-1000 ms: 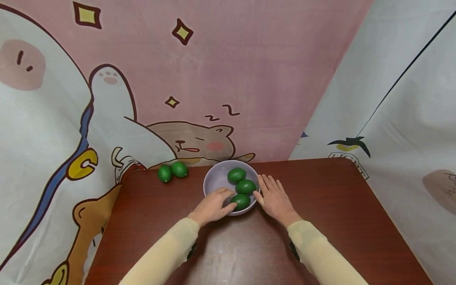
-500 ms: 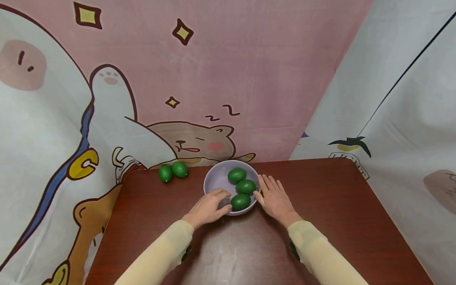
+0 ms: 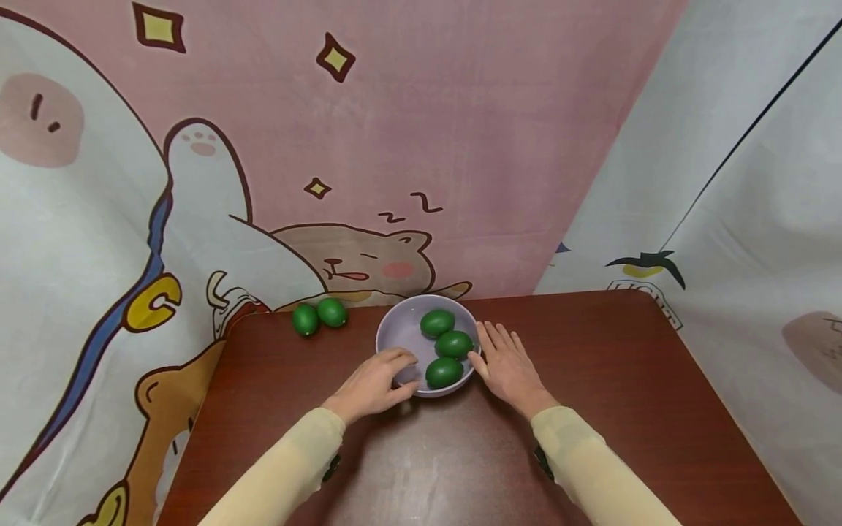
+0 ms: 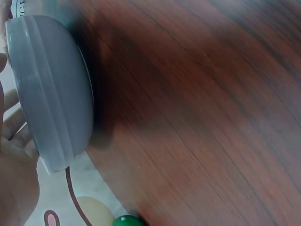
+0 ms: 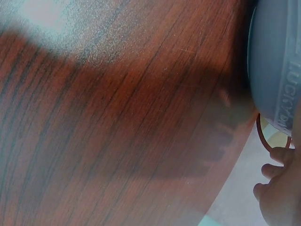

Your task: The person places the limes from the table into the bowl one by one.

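Observation:
A pale purple bowl [image 3: 403, 332] stands near the back edge of the table, with three green limes in its right half: a rear lime [image 3: 437, 323], a middle lime [image 3: 454, 345] and a front lime [image 3: 444, 372]. At the front left rim is my left hand [image 3: 373, 383], fingers loosely bent over the rim and holding nothing, apart from the front lime. My right hand [image 3: 509, 369] lies along the bowl's right side with straight fingers, its thumb right at the rim. Both wrist views show the bowl's outer wall [image 4: 54, 94], with raised lettering in the right one.
Two more limes, one [image 3: 305, 319] beside the other [image 3: 332, 313], lie on the brown wooden table [image 3: 592, 409] at the back left. Behind the table hangs a printed cloth [image 3: 500, 146] with cartoon animals, which also covers both sides.
My left hand has drawn back to the left, away from the front lime towards the bowl's rim. The right hand, the bowl and the limes have stayed in place.

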`<action>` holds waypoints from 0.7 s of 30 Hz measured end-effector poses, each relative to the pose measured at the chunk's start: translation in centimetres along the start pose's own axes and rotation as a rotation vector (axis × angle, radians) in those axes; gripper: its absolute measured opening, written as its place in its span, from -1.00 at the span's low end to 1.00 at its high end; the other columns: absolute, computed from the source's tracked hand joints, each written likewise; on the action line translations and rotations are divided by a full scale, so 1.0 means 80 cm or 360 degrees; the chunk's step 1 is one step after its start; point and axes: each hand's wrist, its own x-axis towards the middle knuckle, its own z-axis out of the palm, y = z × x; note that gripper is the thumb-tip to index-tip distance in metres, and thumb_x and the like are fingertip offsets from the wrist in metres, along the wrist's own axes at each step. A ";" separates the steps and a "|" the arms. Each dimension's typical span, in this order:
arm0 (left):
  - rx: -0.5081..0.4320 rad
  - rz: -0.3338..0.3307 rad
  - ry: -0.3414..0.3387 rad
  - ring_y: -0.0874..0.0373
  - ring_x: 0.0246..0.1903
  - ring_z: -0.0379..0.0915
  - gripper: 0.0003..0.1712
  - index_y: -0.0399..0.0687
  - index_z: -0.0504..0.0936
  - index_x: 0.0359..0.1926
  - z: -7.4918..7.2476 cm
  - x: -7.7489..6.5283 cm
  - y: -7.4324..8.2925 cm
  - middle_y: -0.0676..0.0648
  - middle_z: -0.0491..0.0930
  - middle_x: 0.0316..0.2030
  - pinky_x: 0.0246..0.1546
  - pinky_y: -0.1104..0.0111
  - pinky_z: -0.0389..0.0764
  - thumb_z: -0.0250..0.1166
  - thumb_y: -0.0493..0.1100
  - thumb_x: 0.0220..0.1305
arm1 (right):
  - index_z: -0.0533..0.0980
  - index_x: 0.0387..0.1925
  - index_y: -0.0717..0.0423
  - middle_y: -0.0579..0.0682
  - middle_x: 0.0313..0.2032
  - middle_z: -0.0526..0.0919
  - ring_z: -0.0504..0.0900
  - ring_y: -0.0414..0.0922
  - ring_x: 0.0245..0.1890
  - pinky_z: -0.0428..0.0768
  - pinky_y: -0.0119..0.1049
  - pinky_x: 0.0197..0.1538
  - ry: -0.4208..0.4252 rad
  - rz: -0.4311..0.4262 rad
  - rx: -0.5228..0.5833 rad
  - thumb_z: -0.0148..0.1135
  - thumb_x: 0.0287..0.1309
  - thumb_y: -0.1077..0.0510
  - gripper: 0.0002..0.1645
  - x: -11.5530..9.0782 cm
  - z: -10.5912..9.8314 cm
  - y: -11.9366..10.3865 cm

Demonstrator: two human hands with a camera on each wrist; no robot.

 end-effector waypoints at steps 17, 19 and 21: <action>0.0075 -0.0032 0.0168 0.02 0.23 0.48 -0.51 -0.12 0.65 0.20 -0.018 -0.023 -0.019 -0.12 0.57 0.22 0.24 0.10 0.56 0.42 -0.03 0.31 | 0.05 0.62 0.20 0.24 0.56 0.17 0.10 0.23 0.57 0.03 0.20 0.56 0.0028 -0.0006 -0.0006 -0.08 0.57 -0.21 -0.14 0.000 0.000 -0.001; 0.0068 -0.0034 0.0194 0.00 0.24 0.48 -0.52 -0.14 0.65 0.19 -0.019 -0.026 -0.021 -0.14 0.57 0.22 0.24 0.08 0.55 0.41 -0.06 0.30 | 0.04 0.62 0.20 0.24 0.57 0.16 0.10 0.23 0.58 0.03 0.20 0.56 0.0026 -0.0004 -0.0007 -0.08 0.57 -0.21 -0.13 0.000 0.000 0.000; 0.0073 -0.0037 0.0214 -0.01 0.24 0.48 -0.53 -0.15 0.65 0.18 -0.020 -0.029 -0.024 -0.15 0.57 0.22 0.23 0.08 0.55 0.40 -0.07 0.31 | 0.04 0.62 0.20 0.24 0.57 0.16 0.10 0.23 0.58 0.03 0.20 0.56 0.0025 -0.0004 -0.0011 -0.08 0.57 -0.22 -0.13 0.000 0.000 0.000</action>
